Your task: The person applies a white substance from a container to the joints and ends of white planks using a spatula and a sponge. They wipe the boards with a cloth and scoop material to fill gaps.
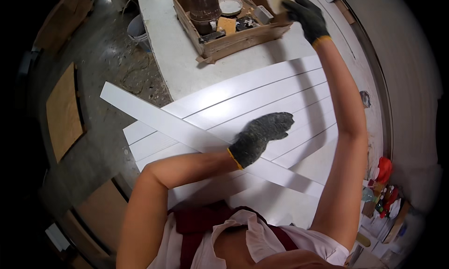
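Note:
My left hand (264,137), in a dark glove with a yellow cuff, is stretched over the white boards with its fingers extended and nothing visible in it. Beneath its wrist, a long white strip (154,119) lies slantwise across several white grooved boards (262,89) on the table. At the far right, my right hand (307,20), gloved the same way, is closed on a pale cream block (278,2), perhaps a sponge. It holds the block above the right end of a wooden box (243,47). Whether the left palm touches the boards, I cannot tell.
Inside the box are a dark brown cylinder (204,7), a round white lid (230,6) and an orange-yellow block (227,26). A bucket (138,30) stands left of the table (180,65). Red and white clutter (386,189) lies at the right; a wooden panel (64,112) is at the left.

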Tool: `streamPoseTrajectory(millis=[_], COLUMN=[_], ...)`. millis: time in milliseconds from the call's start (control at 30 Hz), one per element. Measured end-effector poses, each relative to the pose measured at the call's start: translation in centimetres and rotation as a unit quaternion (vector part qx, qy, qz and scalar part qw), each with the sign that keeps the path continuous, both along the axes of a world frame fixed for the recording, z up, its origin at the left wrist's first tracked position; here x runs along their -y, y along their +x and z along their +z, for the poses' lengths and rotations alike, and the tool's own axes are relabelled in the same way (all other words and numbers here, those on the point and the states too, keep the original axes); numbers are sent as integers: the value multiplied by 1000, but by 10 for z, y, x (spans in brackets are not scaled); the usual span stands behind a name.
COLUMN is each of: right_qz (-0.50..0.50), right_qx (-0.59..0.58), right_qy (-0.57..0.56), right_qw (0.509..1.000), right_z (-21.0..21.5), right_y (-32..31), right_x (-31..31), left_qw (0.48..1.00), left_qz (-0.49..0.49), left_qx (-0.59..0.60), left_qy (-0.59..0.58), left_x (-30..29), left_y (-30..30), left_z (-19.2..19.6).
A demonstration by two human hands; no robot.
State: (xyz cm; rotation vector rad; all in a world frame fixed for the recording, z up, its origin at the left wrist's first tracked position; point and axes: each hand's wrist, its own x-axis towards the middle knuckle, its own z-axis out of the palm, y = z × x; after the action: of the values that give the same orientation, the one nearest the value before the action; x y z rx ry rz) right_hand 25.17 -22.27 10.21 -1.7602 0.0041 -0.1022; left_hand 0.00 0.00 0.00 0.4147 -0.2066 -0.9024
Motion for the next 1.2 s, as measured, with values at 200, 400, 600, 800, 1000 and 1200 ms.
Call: streamPoseTrajectory(millis=[200,400,600,800,1000,1200], right_qz=[-90,-62,-57,-72,-24,-93], right_qx=[178,25,76,101,106,122], right_qy=[-501,-477,-613,-585,-489,-531], right_qw=[842,877,785,802,866,833], right_z=[-30,-55,-101,-67,21,65], right_y=[97,128,153,112,-53,-322], right_x=[-98,-126,-110,-89,-52,-33], left_qw=[1000,945,961,982,992,967], left_qz=[3,124,102,57,-3,97], left_qx=[2,250,177,110,-114,220], left_qy=[17,173,187,141,-58,89], left_x=[-5,-8,-11,-12,-9,-1], left_y=[9,3,5,8,8,10], left_z=[-2,-14,6,11,1,3])
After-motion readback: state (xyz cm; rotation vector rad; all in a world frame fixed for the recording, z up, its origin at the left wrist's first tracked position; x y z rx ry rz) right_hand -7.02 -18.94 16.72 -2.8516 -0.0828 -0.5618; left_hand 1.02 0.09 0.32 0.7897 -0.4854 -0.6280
